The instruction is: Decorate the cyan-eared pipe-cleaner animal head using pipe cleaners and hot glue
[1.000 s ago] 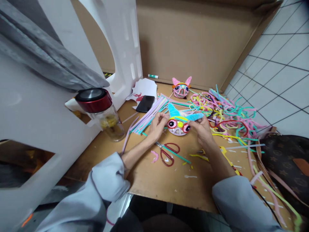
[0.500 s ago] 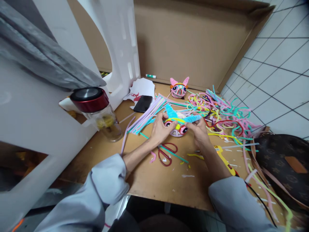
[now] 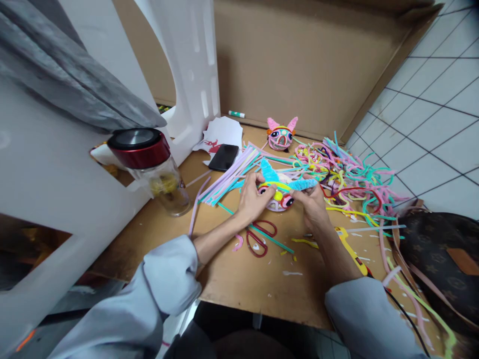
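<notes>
Between my hands is a pipe-cleaner animal head (image 3: 279, 204) with blue ears, a yellow brow band, a yellow nose and pink-rimmed black eyes. My left hand (image 3: 254, 195) grips its left side, the thumb pressed near one eye. On the other side my right hand (image 3: 311, 200) holds it below the right ear, thumb by the other eye. Red-handled scissors (image 3: 258, 244) lie on the table below the head, a green pipe cleaner across them. To the right, partly behind my right forearm, is a yellow glue gun (image 3: 350, 249). A similar pink-eared head (image 3: 280, 138) stands at the back.
A bundle of pastel pipe cleaners (image 3: 230, 177) lies beside a black phone (image 3: 223, 157). Tangled pipe cleaners (image 3: 348, 174) spread at the right, near a brown handbag (image 3: 441, 264). A glass bottle (image 3: 170, 194) with a red lid stands left. Cardboard (image 3: 299, 65) walls the back.
My view has shifted slightly, so most things sit a little differently in the picture. Both hands keep the same hold on the blue-eared head.
</notes>
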Motion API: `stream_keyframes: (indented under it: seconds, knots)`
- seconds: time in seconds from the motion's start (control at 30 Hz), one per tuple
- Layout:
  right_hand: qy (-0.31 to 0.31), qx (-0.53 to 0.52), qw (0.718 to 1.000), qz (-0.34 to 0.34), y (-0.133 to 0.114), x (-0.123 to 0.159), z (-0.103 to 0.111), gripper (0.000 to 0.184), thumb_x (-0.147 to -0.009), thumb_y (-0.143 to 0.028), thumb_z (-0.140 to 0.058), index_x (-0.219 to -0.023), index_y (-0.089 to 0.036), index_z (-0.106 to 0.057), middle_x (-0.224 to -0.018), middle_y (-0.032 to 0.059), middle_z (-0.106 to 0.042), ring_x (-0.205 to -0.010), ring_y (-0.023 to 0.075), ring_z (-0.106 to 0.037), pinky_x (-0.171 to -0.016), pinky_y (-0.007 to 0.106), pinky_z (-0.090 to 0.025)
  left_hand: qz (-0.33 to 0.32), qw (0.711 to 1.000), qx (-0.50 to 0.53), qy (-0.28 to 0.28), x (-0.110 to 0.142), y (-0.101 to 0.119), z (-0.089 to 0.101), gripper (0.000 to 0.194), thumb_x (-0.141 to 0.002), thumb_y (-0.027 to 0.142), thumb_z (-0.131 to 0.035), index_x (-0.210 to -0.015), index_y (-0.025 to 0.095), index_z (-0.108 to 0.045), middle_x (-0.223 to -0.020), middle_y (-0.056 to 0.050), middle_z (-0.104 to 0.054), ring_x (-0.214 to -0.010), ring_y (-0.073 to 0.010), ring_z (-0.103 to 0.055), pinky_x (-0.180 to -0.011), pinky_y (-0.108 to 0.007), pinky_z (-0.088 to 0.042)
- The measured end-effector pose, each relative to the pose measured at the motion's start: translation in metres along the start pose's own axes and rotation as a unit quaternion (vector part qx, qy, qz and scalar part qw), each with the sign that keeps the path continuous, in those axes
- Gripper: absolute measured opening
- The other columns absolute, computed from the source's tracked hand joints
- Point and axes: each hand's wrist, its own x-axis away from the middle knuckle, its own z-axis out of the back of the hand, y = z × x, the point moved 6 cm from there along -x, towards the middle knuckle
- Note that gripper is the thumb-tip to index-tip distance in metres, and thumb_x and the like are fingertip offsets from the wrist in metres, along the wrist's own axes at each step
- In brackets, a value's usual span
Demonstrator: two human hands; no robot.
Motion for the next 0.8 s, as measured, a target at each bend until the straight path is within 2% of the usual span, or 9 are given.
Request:
stream_keyframes:
  seconds: [0.2, 0.4, 0.6, 0.8]
  knots:
    - [-0.003, -0.001, 1.0, -0.004, 0.0013, 0.0002, -0.0001, 0.06, -0.05, -0.025, -0.082, -0.105, -0.026, -0.059, -0.094, -0.0024, -0.07, -0.088, 0.0201, -0.066, -0.09, 0.041, -0.055, 0.003, 1.0, 0.02, 0.008, -0.0008, -0.0045, -0.0019, 0.025, -0.079, 0.028, -0.07, -0.089, 0.024, -0.047, -0.09, 0.001, -0.052, -0.086, -0.017, -0.054, -0.078, -0.031, -0.046]
    - [0.0, -0.002, 1.0, -0.008, 0.0009, 0.0012, -0.0001, 0.06, -0.049, -0.026, -0.083, -0.103, -0.026, -0.059, -0.09, -0.003, -0.069, -0.087, 0.0198, -0.066, -0.09, 0.041, -0.054, 0.0, 1.0, 0.022, 0.013, -0.0026, -0.0072, -0.0035, 0.025, -0.078, 0.027, -0.07, -0.088, 0.023, -0.047, -0.094, -0.001, -0.054, -0.091, -0.0177, -0.055, -0.079, -0.031, -0.047]
    - [0.011, -0.016, 1.0, -0.013, 0.0009, 0.0022, -0.0001, 0.06, -0.047, -0.026, -0.083, -0.101, -0.026, -0.058, -0.087, -0.0037, -0.069, -0.082, 0.0185, -0.065, -0.084, 0.038, -0.054, 0.016, 0.999, 0.035, 0.007, -0.0027, -0.0072, -0.0029, 0.024, -0.077, 0.028, -0.07, -0.087, 0.023, -0.048, -0.091, 0.0, -0.053, -0.082, -0.0159, -0.052, -0.075, -0.029, -0.045]
    - [0.009, -0.013, 1.0, 0.002, 0.0004, 0.0034, -0.0019, 0.058, -0.049, -0.027, -0.083, -0.1, -0.026, -0.058, -0.093, -0.0018, -0.071, -0.085, 0.0188, -0.066, -0.087, 0.039, -0.054, 0.03, 0.999, 0.042, 0.0, -0.0022, -0.006, -0.0012, 0.022, -0.077, 0.027, -0.068, -0.086, 0.024, -0.048, -0.086, 0.002, -0.052, -0.077, -0.015, -0.051, -0.071, -0.028, -0.042]
